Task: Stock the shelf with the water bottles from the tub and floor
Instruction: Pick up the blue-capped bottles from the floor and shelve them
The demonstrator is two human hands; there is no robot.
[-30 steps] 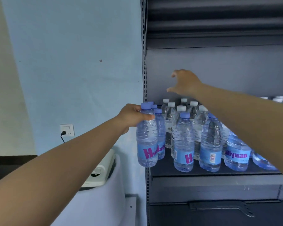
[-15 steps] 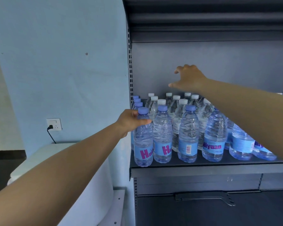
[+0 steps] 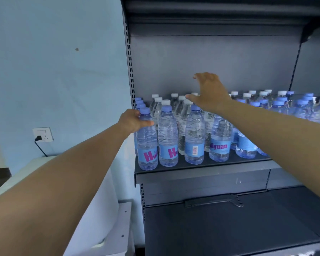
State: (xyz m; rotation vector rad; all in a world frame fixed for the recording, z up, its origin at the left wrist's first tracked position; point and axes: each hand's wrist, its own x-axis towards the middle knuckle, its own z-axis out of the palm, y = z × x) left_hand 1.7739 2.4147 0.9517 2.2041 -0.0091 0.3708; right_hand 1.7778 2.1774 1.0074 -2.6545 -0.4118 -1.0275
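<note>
- The left hand (image 3: 132, 122) grips the shoulder of the front-left water bottle (image 3: 147, 143), its thumb laid across the front just under the blue cap and its fingers hidden behind the neck.
- That bottle stands upright, long axis vertical, its base on the front lip of the dark shelf (image 3: 201, 175) at the shelf's far left corner, touching the next bottle at its 3 o'clock.
- The right hand (image 3: 209, 94) hovers above the caps with fingers spread and loose, holding nothing; the white-capped bottles (image 3: 165, 108) of the back rows lie at its 9 o'clock and below it.
- The left hand is the one on the bottle; my judgement is that the next move is a short push toward 12 o'clock, into the row.
- Labels are blue with magenta lettering: "H" and "Hu" read on the two leftmost front bottles, and "iyuan" on a label (image 3: 220, 145) further right, probably the end of the same name.
- A barcode (image 3: 194, 150) faces out on the bottle between them.
- A wall socket (image 3: 42, 134) with a black plug sits at the shelf's 9 o'clock.
</note>
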